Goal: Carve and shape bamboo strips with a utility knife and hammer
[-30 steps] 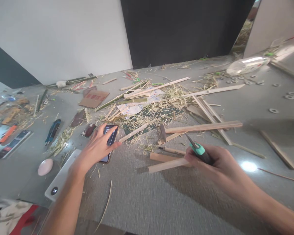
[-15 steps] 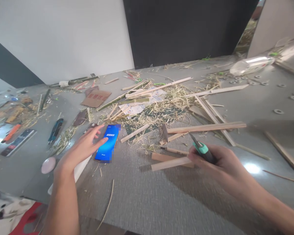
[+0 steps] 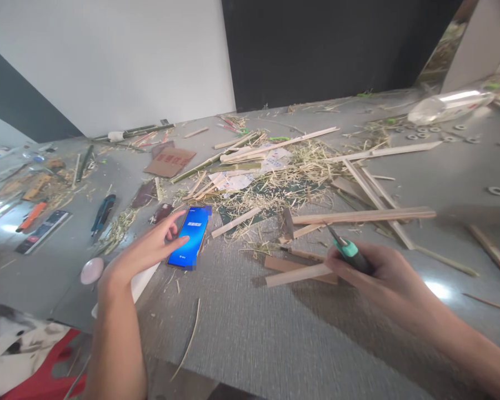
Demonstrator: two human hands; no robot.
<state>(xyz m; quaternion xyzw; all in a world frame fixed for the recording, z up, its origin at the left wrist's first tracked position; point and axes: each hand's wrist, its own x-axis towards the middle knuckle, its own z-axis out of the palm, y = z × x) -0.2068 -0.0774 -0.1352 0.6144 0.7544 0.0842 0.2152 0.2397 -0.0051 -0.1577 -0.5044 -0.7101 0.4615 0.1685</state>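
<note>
Left hand (image 3: 148, 250) lay loosely open over the near edge of a phone (image 3: 189, 237), fingers spread and the forefinger tip resting on the lit blue screen; it gripped nothing, and the flat, relaxed pose suited tapping the glass rather than lifting the phone. That phone lay face up on the grey tabletop (image 3: 250, 333), just past the fingertips. A white flat device (image 3: 139, 280) lay partly under the wrist, with a pale round object (image 3: 92, 270) just to its left.

Right hand (image 3: 379, 272) was closed around a knife (image 3: 348, 250) with a green collar, its thin blade pointing away and to the left, clear of the wood, as if parked while attention went to the screen. The thumb side of this hand also pressed on the end of a pale wood strip (image 3: 298, 274), which crossed a second short strip (image 3: 294, 264) lying beneath it, so the hold seemed to keep it from sliding. Beyond the blade, a long wood slat (image 3: 364, 215) lay across the tabletop, and farther off a heap of bamboo shavings (image 3: 287, 178) spread around loose sticks.

As for containers, only a clear plastic bottle (image 3: 450, 105) lay on its side far beyond the right hand; whether anything was in it I could not tell. Small rings (image 3: 496, 190) lay scattered nearby.
</note>
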